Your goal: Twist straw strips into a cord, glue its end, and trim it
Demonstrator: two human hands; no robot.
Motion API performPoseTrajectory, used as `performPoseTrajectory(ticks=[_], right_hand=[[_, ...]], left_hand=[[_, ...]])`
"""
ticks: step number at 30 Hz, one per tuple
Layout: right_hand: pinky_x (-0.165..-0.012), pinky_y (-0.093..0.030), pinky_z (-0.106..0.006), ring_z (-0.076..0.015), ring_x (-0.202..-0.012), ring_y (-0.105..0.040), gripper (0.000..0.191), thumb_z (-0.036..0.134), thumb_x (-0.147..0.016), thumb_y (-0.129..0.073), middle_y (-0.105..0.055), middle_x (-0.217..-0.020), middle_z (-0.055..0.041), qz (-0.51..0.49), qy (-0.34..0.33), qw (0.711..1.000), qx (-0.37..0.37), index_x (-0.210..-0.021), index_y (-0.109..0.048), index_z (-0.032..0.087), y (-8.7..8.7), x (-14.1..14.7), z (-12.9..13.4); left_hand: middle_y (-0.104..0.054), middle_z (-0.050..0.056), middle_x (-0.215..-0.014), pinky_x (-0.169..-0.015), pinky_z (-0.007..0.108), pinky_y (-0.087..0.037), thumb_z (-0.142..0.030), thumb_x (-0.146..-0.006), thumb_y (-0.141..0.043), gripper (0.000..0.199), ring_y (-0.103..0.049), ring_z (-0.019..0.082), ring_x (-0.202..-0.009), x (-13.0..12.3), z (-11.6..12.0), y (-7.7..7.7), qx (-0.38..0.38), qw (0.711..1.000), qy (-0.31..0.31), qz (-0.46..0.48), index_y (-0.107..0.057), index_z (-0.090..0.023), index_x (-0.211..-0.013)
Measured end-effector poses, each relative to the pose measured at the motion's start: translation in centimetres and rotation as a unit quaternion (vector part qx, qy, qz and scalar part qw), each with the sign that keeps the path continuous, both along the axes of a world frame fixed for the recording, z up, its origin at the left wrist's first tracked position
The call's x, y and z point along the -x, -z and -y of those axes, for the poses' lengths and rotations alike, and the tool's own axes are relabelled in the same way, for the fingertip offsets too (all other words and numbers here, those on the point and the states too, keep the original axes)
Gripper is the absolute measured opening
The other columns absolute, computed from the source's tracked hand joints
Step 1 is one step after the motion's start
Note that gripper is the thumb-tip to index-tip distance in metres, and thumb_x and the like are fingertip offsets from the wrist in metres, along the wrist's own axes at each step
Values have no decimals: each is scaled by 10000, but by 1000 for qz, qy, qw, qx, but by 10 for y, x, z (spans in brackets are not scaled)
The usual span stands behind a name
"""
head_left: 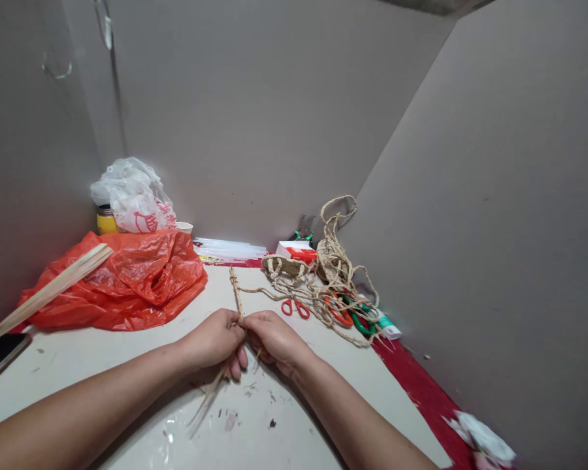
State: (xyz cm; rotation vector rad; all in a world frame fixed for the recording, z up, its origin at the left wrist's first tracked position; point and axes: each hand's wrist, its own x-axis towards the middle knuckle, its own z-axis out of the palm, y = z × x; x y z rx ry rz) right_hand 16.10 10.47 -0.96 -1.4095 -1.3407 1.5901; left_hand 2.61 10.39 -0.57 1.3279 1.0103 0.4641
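Note:
A thin braided straw cord (236, 287) runs from the white tabletop's far side down to my two hands, which meet at its near end. My left hand (219, 339) is closed with thumb and fingers pinched on the cord. Loose straw strands (210, 399) trail below it toward me. Pressed against it, my right hand (272, 336) also pinches the cord's end, and a short strand pokes out beneath its fingers. From the cord's upper part a thinner twisted line leads right to a heap of straw rope (336, 264).
Left lie an orange-red plastic bag (142, 281), a straw bundle (59, 290) and a dark phone-like slab (0, 358). Behind are a white plastic bag (132, 189), a yellow jar (106, 220) and white sticks (228, 250). Red-handled scissors (301, 309) lie by the rope; grey walls enclose the table.

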Motion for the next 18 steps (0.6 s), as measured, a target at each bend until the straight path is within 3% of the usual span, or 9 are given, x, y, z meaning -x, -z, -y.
performPoseTrajectory(ticks=[5,9,12,15,18], right_hand=[[-319,-83,-218,-54,-275,-292,205,295,-663,-540,-383,-323,73,-41,-16,999,25,-501,-473,187,3,-3,-1],[-330,-58,-211,-21,-286,-177,245,303,-636,-579,-322,-352,109,-60,-11,997,36,-488,-418,191,1,-5,-1],[-340,-51,-209,-18,-309,-129,185,322,-642,-594,-307,-367,121,-63,-13,997,44,-569,-521,169,-1,-6,0],[-340,-57,-208,-22,-318,-126,184,327,-641,-605,-302,-372,125,-64,-16,997,44,-663,-592,146,-2,-6,-1],[-335,-67,-208,-24,-317,-142,192,333,-648,-620,-310,-380,121,-63,-19,997,39,-668,-589,145,0,-5,-1]], left_hand=[[-642,42,-668,-362,193,-396,-178,-631,-538,177,-569,122,-427,-1,0,-2,-1,1000,9,10,-545,-146,-805],[-643,71,-611,-434,254,-443,-238,-663,-524,122,-586,162,-470,11,-14,-11,19,996,44,-69,-581,-131,-678],[-617,70,-592,-537,295,-448,-243,-702,-507,154,-598,201,-559,19,-21,-14,-119,978,-42,-167,-603,-137,-643],[-633,91,-803,-724,318,-437,-202,-710,-533,211,-599,240,-818,20,-18,-13,-317,911,-177,-196,-643,-143,-879],[-624,125,-995,-817,327,-411,-188,-746,-509,332,-570,249,-957,16,-10,-12,-421,866,-211,-172,-598,-148,-1063]])
